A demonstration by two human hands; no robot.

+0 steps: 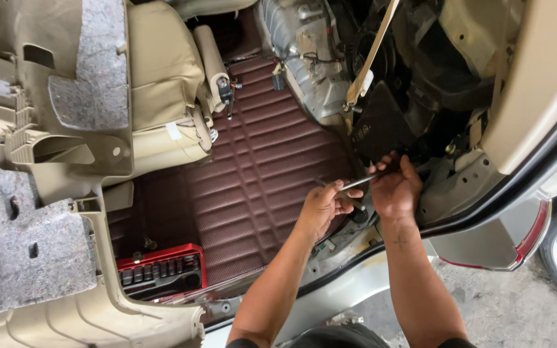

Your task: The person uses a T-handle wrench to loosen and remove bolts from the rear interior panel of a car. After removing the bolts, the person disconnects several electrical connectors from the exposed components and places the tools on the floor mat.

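Note:
Both my hands work low in a car's footwell by the open door. My left hand grips the handle end of a slim metal wrench. My right hand closes over the tool's far end, pressed against black parts under the dashboard. The tool's tip is hidden behind my right fingers. A dark red quilted floor mat lies under and to the left of my hands.
A red socket set case lies open on the mat at lower left. Removed beige trim panels with grey felt backing fill the left side. A beige seat stands behind. The door sill and concrete ground are at lower right.

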